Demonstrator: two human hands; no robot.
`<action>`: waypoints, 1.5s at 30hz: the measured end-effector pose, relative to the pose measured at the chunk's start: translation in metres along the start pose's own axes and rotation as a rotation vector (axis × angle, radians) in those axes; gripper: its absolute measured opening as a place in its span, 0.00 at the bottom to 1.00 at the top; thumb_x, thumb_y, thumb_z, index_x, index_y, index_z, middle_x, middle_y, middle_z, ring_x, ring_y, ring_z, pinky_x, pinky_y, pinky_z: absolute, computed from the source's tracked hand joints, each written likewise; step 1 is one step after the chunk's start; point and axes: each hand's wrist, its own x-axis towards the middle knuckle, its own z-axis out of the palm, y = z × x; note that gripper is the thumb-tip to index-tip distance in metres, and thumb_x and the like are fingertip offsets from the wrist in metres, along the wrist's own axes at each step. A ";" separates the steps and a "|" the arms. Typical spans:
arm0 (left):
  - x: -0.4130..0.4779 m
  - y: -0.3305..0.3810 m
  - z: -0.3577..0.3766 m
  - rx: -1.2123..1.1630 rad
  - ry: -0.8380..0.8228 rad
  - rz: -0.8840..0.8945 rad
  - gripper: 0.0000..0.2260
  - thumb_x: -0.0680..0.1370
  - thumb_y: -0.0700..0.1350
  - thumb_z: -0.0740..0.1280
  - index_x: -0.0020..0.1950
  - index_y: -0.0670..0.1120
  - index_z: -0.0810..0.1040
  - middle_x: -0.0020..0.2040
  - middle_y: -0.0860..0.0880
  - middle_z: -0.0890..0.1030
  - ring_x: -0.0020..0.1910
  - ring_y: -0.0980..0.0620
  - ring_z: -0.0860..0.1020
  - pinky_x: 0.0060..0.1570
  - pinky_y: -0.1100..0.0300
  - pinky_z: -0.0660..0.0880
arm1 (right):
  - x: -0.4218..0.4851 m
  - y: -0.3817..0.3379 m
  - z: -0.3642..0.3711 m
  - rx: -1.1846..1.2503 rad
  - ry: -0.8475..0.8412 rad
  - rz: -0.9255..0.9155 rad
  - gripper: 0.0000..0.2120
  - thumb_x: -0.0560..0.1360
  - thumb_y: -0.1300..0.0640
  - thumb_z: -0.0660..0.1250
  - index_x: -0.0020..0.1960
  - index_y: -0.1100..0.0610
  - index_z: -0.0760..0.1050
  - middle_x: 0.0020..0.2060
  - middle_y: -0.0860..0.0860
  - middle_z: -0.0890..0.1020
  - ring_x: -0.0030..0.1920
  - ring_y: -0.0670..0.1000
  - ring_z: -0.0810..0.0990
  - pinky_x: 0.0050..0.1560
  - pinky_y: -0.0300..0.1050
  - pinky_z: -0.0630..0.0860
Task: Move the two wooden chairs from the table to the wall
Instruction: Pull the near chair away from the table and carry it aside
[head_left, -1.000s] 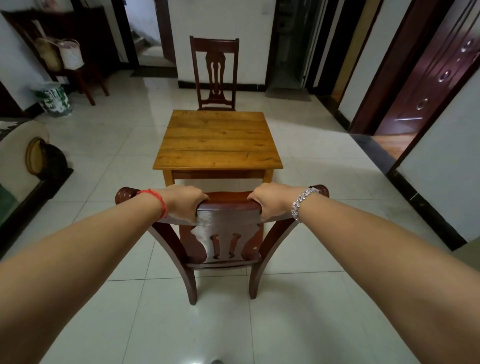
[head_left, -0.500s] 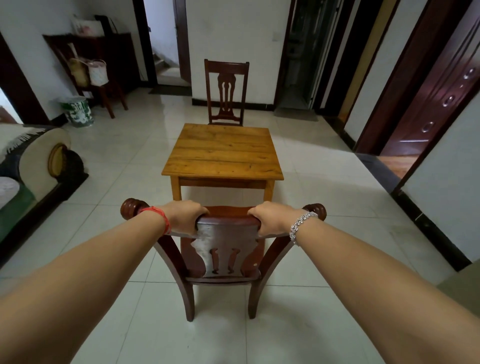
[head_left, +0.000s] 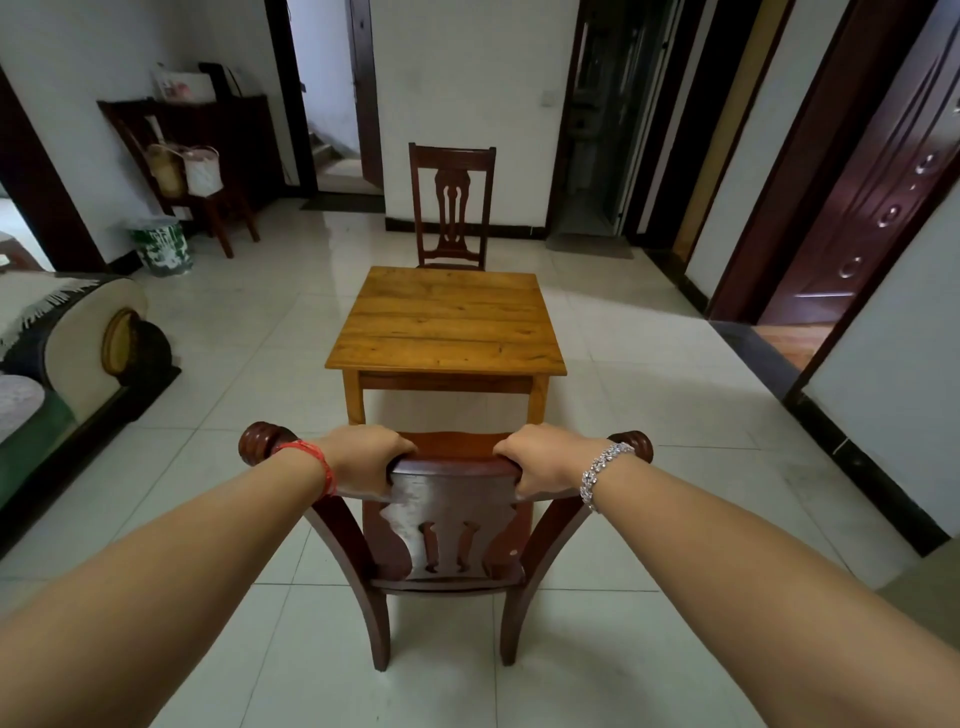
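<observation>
A dark red wooden chair (head_left: 451, 540) stands on the tiled floor right in front of me, its back toward me, a short gap from the light wooden table (head_left: 447, 322). My left hand (head_left: 366, 462) and my right hand (head_left: 543, 460) both grip the chair's top rail, one on each side of the centre. A second dark wooden chair (head_left: 451, 208) stands at the table's far side, facing me, with a white wall behind it. The near chair's seat is mostly hidden by its backrest.
A sofa (head_left: 67, 343) lines the left side. A green and white bin (head_left: 158, 244), a stool with bags (head_left: 202, 176) and a dark cabinet sit at the back left. Doorways open at the back; a dark door (head_left: 872, 208) and a wall (head_left: 893, 384) are on the right.
The near chair and I have moved back from the table, so the gap between them has grown and more of the room shows. Both hands keep their grip on the top rail.
</observation>
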 end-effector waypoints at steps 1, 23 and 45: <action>-0.004 0.001 0.001 0.002 -0.003 0.000 0.12 0.71 0.48 0.69 0.53 0.49 0.76 0.49 0.47 0.82 0.47 0.47 0.79 0.45 0.54 0.77 | -0.003 -0.002 0.001 -0.010 -0.004 -0.004 0.17 0.71 0.56 0.69 0.57 0.58 0.72 0.53 0.57 0.78 0.52 0.58 0.77 0.49 0.51 0.76; -0.118 0.090 0.038 0.055 0.061 0.101 0.06 0.72 0.48 0.66 0.47 0.52 0.71 0.41 0.49 0.78 0.38 0.49 0.74 0.36 0.59 0.65 | -0.122 -0.051 0.052 -0.047 0.014 -0.057 0.09 0.72 0.54 0.67 0.51 0.55 0.74 0.45 0.54 0.80 0.40 0.52 0.73 0.38 0.43 0.67; 0.044 0.321 -0.040 -0.496 -0.135 0.017 0.27 0.69 0.38 0.65 0.67 0.48 0.63 0.55 0.44 0.76 0.52 0.45 0.77 0.50 0.53 0.77 | -0.182 0.195 0.007 -0.238 -0.040 -0.098 0.18 0.70 0.67 0.64 0.58 0.54 0.75 0.51 0.56 0.81 0.52 0.58 0.78 0.50 0.49 0.76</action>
